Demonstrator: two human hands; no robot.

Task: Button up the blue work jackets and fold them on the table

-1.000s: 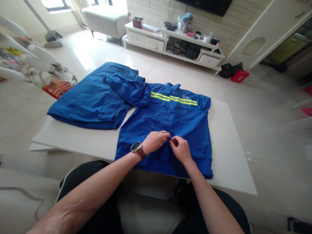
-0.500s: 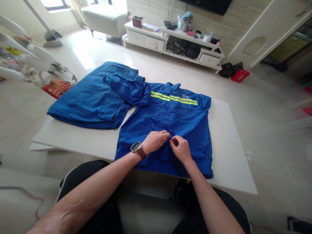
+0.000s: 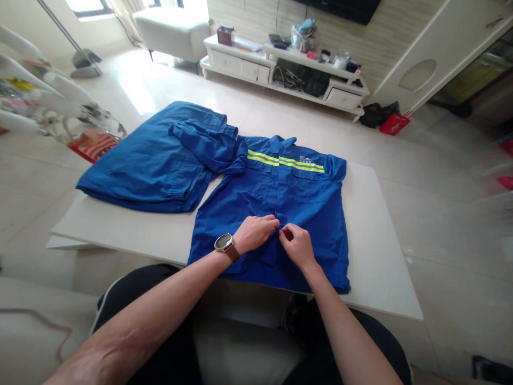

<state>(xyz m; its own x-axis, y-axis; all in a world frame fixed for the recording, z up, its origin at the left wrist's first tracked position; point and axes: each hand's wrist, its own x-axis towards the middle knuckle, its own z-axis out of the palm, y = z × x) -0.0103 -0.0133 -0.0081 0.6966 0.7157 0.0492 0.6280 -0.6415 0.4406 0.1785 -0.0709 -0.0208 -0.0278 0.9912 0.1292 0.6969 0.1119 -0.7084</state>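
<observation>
A blue jacket (image 3: 312,190) with a yellow-green and grey stripe across the chest lies front up, its collar pointing away from me. My left hand (image 3: 256,232), a watch (image 3: 224,243) on its wrist, pinches the jacket's front placket at the lower middle. Right beside it, my right hand (image 3: 295,245) grips the same placket edge between thumb and fingers. The fingertips of both hands nearly meet, and the bit of cloth between them is too small to make out. Folded blue garments (image 3: 144,160) are piled to the left, touching the jacket's sleeve (image 3: 212,147).
Under the clothes is a white table (image 3: 385,256). Beyond it stand a white TV cabinet (image 3: 236,64) with small items and a pale ottoman (image 3: 172,35). A rack with white rollers (image 3: 60,88) is at the left. A red bag (image 3: 395,124) sits on the floor.
Both hands stay at almost the same spot on the placket. The cloth just below them has shifted slightly.
</observation>
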